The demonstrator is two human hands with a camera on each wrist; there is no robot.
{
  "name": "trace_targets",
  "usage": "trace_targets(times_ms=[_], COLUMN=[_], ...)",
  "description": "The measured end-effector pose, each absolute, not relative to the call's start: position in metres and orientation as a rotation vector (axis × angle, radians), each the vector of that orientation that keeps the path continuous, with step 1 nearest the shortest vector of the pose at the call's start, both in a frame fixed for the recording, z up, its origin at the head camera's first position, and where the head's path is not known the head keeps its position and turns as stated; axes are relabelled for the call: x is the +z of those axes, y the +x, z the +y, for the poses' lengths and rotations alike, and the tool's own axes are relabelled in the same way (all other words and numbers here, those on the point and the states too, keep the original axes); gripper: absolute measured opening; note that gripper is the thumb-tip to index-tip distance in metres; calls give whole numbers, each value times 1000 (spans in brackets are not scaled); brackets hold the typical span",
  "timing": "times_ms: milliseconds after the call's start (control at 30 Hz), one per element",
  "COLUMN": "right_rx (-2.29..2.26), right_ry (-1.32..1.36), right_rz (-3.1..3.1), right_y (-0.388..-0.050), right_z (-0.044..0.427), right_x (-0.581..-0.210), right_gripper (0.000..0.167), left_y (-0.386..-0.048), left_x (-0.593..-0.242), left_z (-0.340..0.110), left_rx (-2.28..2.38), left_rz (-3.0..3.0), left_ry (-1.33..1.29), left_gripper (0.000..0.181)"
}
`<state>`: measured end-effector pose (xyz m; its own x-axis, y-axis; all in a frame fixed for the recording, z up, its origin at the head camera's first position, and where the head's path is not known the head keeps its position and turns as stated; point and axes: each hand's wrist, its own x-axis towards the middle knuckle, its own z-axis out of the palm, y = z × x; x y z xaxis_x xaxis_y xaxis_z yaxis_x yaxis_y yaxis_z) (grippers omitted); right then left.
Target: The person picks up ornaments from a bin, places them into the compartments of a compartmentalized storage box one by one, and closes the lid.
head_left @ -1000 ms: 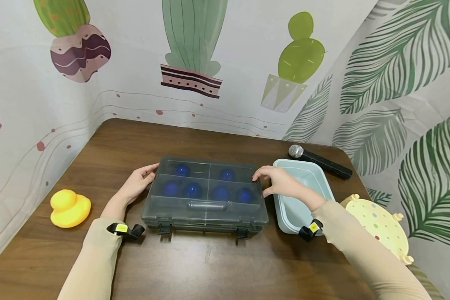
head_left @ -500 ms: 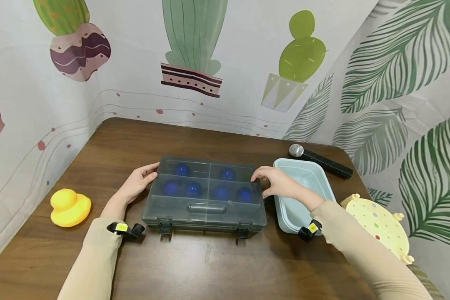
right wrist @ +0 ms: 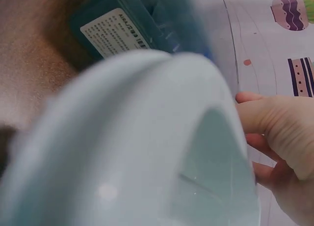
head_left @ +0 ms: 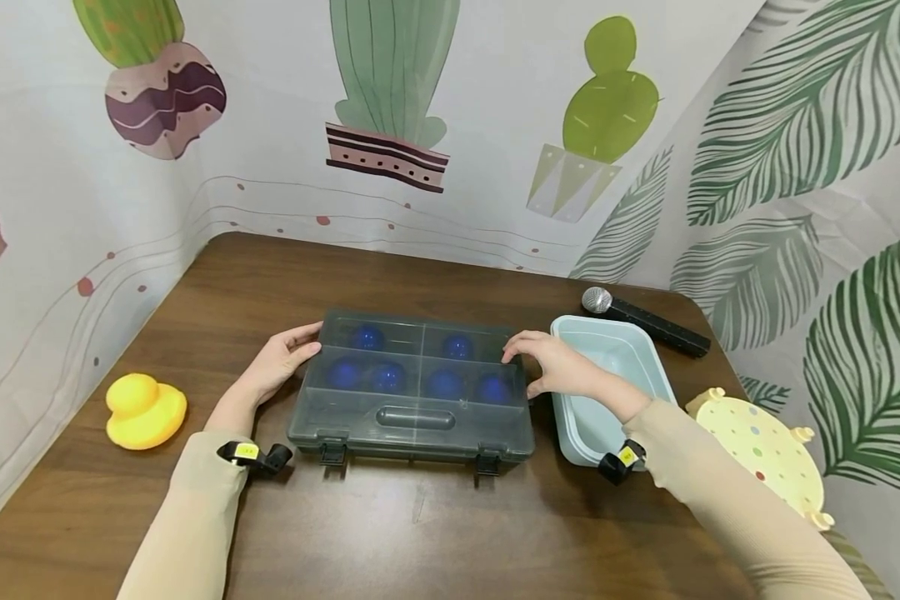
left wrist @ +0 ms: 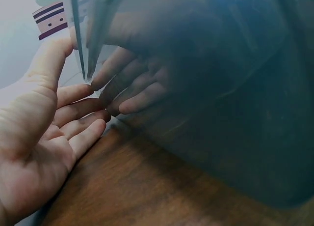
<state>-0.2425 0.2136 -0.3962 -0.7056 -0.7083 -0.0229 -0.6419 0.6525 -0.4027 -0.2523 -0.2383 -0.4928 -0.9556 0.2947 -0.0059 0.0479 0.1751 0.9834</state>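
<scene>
A translucent grey plastic case (head_left: pixel 412 383) lies flat mid-table, lid down, with several blue balls (head_left: pixel 387 377) showing through it. Its two black front latches (head_left: pixel 487 462) hang down. At the left end, my left hand (head_left: pixel 273 371) touches the side wall with fairly straight fingers; the left wrist view shows the fingertips against the plastic, mirrored in it. Opposite, my right hand (head_left: pixel 558 362) grips the right edge, bent fingers on the lid rim and thumb lower on the side. In the right wrist view, a pale blue bin (right wrist: pixel 147 137) hides part of that contact.
The pale blue bin stands close to the case's right, under my right forearm. A microphone (head_left: pixel 645 323) lies behind it. A yellow rubber duck (head_left: pixel 146 412) sits at far left. A round, dotted cream piece with knobs (head_left: pixel 761 450) is at far right.
The head view has shifted slightly. Both hands stay at the case's ends, and the case's right edge sits marginally further left.
</scene>
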Motion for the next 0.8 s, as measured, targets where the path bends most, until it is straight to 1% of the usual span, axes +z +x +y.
trace_targets(times_ms=[467,733,800], right_rx=[-546,-651,-671], right_ry=[-1149,-1105,-1128], right_rz=[2599,2565,2564], right_y=[-245,-244,-243], right_z=[206,175,165], right_x=[-374,-360,-357], right_gripper=[43,40,39], left_y=[-250,-251,-250], left_x=[-489,-485,-483], left_z=[-242,-243,-243], left_rx=[1889,1910,1917], left_rz=[2184,2102,2099], left_ry=[282,262,267], left_gripper=[63,65,65])
